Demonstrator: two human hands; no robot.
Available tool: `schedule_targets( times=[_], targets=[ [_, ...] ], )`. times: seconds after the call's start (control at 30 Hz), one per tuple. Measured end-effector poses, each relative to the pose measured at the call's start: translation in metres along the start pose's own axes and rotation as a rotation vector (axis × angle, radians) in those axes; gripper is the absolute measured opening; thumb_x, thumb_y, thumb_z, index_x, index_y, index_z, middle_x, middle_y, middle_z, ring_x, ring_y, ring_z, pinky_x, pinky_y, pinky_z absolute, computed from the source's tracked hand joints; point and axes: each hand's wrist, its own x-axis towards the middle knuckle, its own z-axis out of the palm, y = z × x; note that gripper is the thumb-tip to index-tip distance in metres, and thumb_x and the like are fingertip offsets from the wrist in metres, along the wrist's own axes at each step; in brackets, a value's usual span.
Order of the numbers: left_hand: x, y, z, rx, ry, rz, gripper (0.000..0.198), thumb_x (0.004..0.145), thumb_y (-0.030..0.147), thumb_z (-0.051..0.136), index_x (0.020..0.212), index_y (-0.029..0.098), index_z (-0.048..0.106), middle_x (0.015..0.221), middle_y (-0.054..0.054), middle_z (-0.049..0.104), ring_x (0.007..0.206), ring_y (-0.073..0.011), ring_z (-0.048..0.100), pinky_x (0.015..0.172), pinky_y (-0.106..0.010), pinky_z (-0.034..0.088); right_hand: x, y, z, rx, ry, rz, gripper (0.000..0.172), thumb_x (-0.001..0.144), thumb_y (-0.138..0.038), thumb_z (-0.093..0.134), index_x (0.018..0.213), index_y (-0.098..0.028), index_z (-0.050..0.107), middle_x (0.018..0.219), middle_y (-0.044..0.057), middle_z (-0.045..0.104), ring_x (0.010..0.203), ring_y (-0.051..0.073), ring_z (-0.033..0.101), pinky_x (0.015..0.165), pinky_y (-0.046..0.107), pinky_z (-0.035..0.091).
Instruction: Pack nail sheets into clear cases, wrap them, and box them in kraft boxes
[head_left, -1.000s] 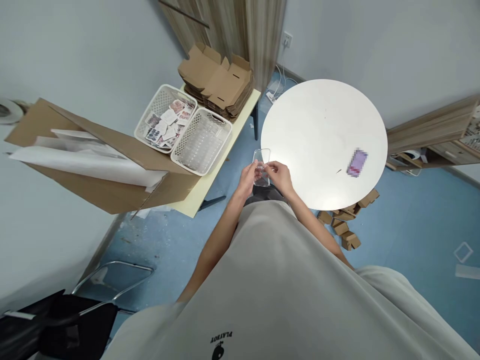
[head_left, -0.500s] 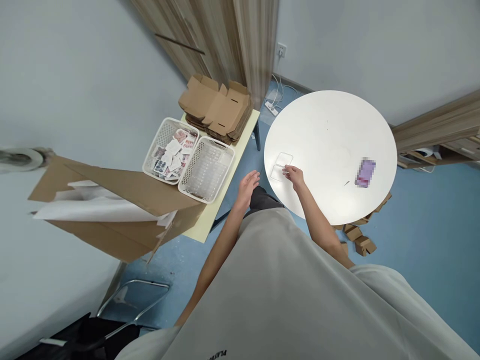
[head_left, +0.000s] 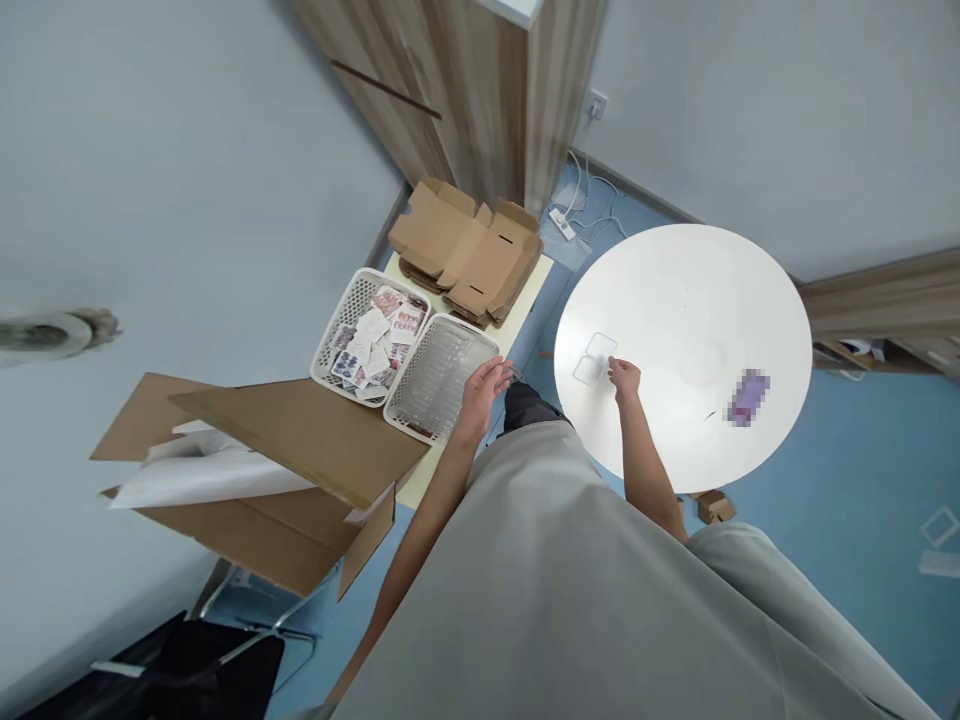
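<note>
A clear plastic case (head_left: 595,359) lies flat on the round white table (head_left: 690,300). My right hand (head_left: 625,378) rests on the table at the case's right edge, fingers curled, touching or just beside it. My left hand (head_left: 483,385) reaches left with fingers spread, empty, at the near corner of a white basket (head_left: 439,377) that holds clear items. A second white basket (head_left: 370,336) beside it holds several printed cards.
Flat cardboard boxes (head_left: 469,250) are stacked behind the baskets on a pale yellow table (head_left: 416,480). A large open cardboard carton (head_left: 277,470) with white sheets stands at the left. A blurred purple item (head_left: 747,396) lies on the round table. A wooden cabinet (head_left: 480,90) stands behind.
The clear case went from both hands down onto the round table. My left hand let go and moved left to the basket. My view swung left.
</note>
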Motion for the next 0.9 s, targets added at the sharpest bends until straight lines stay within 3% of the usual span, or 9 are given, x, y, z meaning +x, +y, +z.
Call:
schedule_targets(
  times=[0.1, 0.2, 0.37, 0.47, 0.57, 0.67, 0.77, 0.9],
  targets=[
    [0.001, 0.008, -0.014, -0.075, 0.078, -0.002, 0.049, 0.09, 0.055, 0.08, 0.124, 0.021, 0.073, 0.138, -0.017, 0.078, 0.124, -0.0282, 0.076, 0.111, -0.044, 0.056, -0.013, -0.035, 0.015, 0.007, 0.012, -0.054, 0.036, 0.083, -0.055, 0.08, 0.083, -0.021, 0.067, 0.087, 0.008, 0.076, 0.086, 0.023, 0.077, 0.075, 0.033, 0.06],
    [0.0, 0.015, -0.032, -0.156, 0.167, 0.007, 0.045, 0.091, 0.053, 0.08, 0.122, 0.021, 0.074, 0.137, -0.017, 0.079, 0.123, -0.0281, 0.077, 0.112, -0.045, 0.055, -0.033, -0.088, 0.053, -0.005, -0.166, -0.268, 0.042, 0.085, -0.059, 0.078, 0.098, -0.02, 0.074, 0.1, 0.011, 0.081, 0.093, 0.025, 0.079, 0.084, 0.037, 0.062],
    [-0.005, 0.021, -0.062, -0.281, 0.327, 0.09, 0.046, 0.091, 0.054, 0.077, 0.123, 0.021, 0.072, 0.139, -0.017, 0.078, 0.122, -0.0287, 0.077, 0.111, -0.046, 0.055, -0.086, -0.181, 0.155, -0.085, -0.543, -0.659, 0.042, 0.091, -0.06, 0.078, 0.108, -0.021, 0.078, 0.102, 0.01, 0.083, 0.097, 0.026, 0.077, 0.097, 0.043, 0.061],
    [-0.005, 0.021, -0.072, -0.317, 0.42, 0.119, 0.046, 0.092, 0.055, 0.076, 0.123, 0.021, 0.072, 0.137, -0.017, 0.079, 0.121, -0.0283, 0.077, 0.109, -0.045, 0.056, -0.115, -0.214, 0.227, -0.181, -0.783, -0.78, 0.041, 0.092, -0.058, 0.08, 0.111, -0.022, 0.079, 0.107, 0.009, 0.083, 0.101, 0.026, 0.076, 0.101, 0.042, 0.061],
    [0.0, 0.02, -0.076, -0.336, 0.471, 0.136, 0.043, 0.094, 0.053, 0.076, 0.122, 0.021, 0.073, 0.133, -0.016, 0.08, 0.117, -0.0271, 0.078, 0.106, -0.044, 0.057, -0.133, -0.223, 0.296, -0.44, -0.971, -0.9, 0.035, 0.093, -0.051, 0.082, 0.112, -0.022, 0.08, 0.112, 0.009, 0.082, 0.103, 0.027, 0.076, 0.107, 0.045, 0.059],
    [0.006, 0.017, -0.077, -0.368, 0.487, 0.151, 0.039, 0.093, 0.05, 0.078, 0.119, 0.021, 0.074, 0.128, -0.014, 0.082, 0.115, -0.0264, 0.077, 0.103, -0.042, 0.058, -0.144, -0.218, 0.354, -0.745, -1.005, -1.002, 0.036, 0.093, -0.042, 0.084, 0.119, -0.018, 0.079, 0.122, 0.013, 0.08, 0.113, 0.032, 0.074, 0.114, 0.05, 0.054],
    [0.011, 0.013, -0.075, -0.399, 0.47, 0.167, 0.037, 0.092, 0.046, 0.079, 0.119, 0.021, 0.074, 0.125, -0.013, 0.083, 0.114, -0.0263, 0.077, 0.104, -0.042, 0.058, -0.153, -0.209, 0.396, -0.991, -0.958, -1.114, 0.051, 0.094, -0.033, 0.084, 0.139, -0.012, 0.072, 0.146, 0.021, 0.07, 0.135, 0.038, 0.066, 0.121, 0.053, 0.05],
    [0.011, 0.007, -0.068, -0.424, 0.458, 0.185, 0.033, 0.094, 0.04, 0.077, 0.12, 0.02, 0.074, 0.125, -0.014, 0.083, 0.117, -0.0266, 0.077, 0.108, -0.042, 0.057, -0.157, -0.195, 0.432, -1.278, -0.956, -1.289, 0.063, 0.096, -0.018, 0.074, 0.157, -0.008, 0.058, 0.175, 0.024, 0.045, 0.16, 0.04, 0.042, 0.131, 0.055, 0.04]
  ],
)
